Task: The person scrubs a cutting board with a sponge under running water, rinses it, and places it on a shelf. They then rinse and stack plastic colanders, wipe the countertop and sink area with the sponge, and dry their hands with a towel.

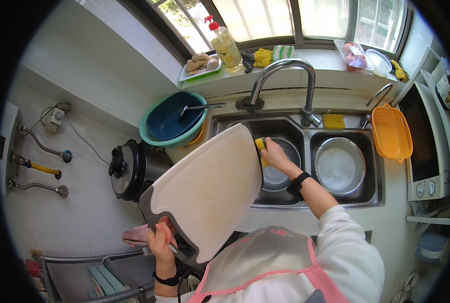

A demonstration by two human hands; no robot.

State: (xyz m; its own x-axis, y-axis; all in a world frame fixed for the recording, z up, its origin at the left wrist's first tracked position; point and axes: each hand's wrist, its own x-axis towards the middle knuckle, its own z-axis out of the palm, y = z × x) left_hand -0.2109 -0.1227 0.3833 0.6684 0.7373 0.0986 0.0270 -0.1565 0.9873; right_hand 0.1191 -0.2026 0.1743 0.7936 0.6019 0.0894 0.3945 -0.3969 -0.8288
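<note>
A large white plastic cutting board (pixel 213 178) with a grey rim is held up at a slant over the counter and the left sink basin. My left hand (pixel 162 238) grips it by the handle at its lower left end. In my right hand (pixel 276 152) is a yellow and green sponge (pixel 260 143), at the board's far right edge; whether it touches the board is hard to tell. Below that hand, a round metal pan (pixel 280 180) sits in the left basin (pixel 263 199), partly covered by the board. A steel pot (pixel 340 166) of sudsy water stands in the right basin.
The chrome faucet (pixel 282 64) arches over the left basin. Behind it, a dish soap bottle (pixel 227 47) stands on the windowsill. Left are nested basins (pixel 174 117) with a utensil and a black electric pressure cooker (pixel 139 166). An orange basket (pixel 391 132) and a microwave (pixel 427 144) are right.
</note>
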